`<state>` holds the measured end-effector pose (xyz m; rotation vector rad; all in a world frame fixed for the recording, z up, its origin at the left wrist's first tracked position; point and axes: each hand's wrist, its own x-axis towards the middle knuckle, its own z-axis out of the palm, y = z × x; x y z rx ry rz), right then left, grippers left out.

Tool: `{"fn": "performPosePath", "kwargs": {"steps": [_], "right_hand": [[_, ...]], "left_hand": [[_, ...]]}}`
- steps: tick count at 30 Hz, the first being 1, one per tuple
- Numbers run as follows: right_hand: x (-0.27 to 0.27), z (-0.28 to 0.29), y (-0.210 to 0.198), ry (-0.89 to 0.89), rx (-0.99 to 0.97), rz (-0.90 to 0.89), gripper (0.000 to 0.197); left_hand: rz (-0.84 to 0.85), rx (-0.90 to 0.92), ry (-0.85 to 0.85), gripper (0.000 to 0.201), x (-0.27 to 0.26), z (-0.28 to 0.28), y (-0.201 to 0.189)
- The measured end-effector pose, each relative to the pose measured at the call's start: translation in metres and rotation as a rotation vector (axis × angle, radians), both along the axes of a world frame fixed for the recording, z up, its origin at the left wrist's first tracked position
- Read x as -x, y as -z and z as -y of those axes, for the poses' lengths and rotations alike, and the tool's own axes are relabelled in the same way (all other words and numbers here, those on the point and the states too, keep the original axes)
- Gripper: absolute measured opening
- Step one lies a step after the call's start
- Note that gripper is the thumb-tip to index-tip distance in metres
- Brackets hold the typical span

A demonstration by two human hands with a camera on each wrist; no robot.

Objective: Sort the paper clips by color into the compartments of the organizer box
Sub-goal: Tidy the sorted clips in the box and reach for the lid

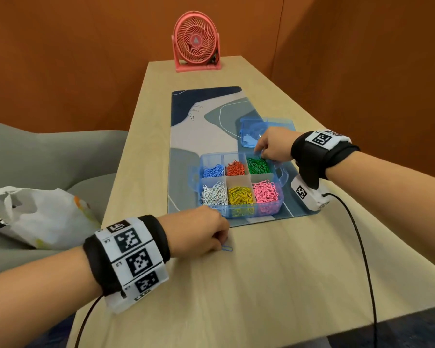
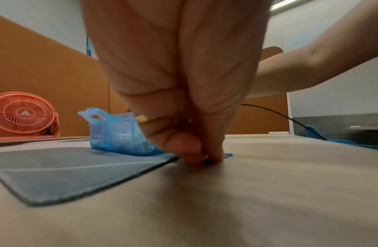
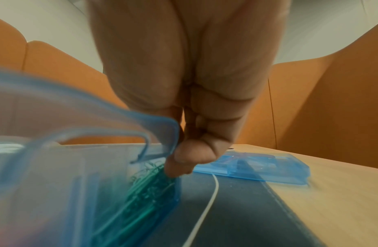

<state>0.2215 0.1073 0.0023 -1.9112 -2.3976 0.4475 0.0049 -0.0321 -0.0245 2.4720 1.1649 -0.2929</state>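
Blue paper clip [image 1: 227, 248] flat on bare table [image 1: 274, 285], just off mat [image 1: 186, 126] corner, near organizer box [image 1: 280, 197].
Left hand [image 1: 202, 233]: thumb and forefinger pinch clip against tabletop, likely because flat wire needs edge grip to lift.
Right hand [image 1: 274, 146]: fingertips bunched in green compartment [image 1: 258, 165]; whether holding clip, cannot tell.
Lid [image 1: 266, 131] set behind box, keeps compartments accessible.

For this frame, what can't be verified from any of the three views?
- Whether the right hand holds a green clip: head view too small, right wrist view blurred, the organizer box covers its fingertips.
- Whether the left hand has lifted the blue paper clip: fingertips cover most of it.
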Motion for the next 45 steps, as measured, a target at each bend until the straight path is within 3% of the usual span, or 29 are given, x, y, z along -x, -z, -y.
{"fn": "performPosePath", "kwargs": {"steps": [7, 14, 18, 20, 27, 31, 34, 40, 45], "right_hand": [[0.002, -0.003, 0.002, -0.017, -0.055, 0.048, 0.034], [0.002, -0.004, 0.005, -0.018, -0.057, 0.035, 0.032], [0.001, -0.007, 0.008, -0.019, -0.067, 0.026, 0.033], [0.000, -0.008, 0.009, -0.018, -0.071, 0.016, 0.033], [-0.004, -0.011, 0.007, -0.044, -0.029, 0.012, 0.030], [-0.013, -0.019, 0.002, 0.018, 0.052, -0.053, 0.024], [-0.019, -0.033, -0.003, 0.066, -0.043, 0.081, 0.024], [-0.017, -0.046, 0.002, -0.037, -0.011, 0.391, 0.024], [-0.012, -0.047, 0.007, -0.091, -0.012, 0.389, 0.022]], "left_hand": [[-0.004, 0.029, 0.055, 0.010, -0.001, -0.005, -0.009], [0.424, -0.009, -0.281, 0.009, 0.004, -0.047, -0.038], [0.392, -0.302, -0.427, 0.010, 0.006, -0.080, -0.035], [0.363, -0.363, -0.473, 0.008, 0.004, -0.090, -0.029], [0.289, -0.299, -0.490, 0.006, 0.002, -0.104, -0.017], [0.267, -0.357, -0.558, 0.012, 0.008, -0.106, -0.014], [0.241, -0.309, -0.623, 0.022, 0.011, -0.106, -0.011], [0.284, -0.222, -0.639, 0.019, 0.008, -0.106, -0.009], [0.333, -0.175, -0.647, 0.018, 0.010, -0.106, -0.010]]}}
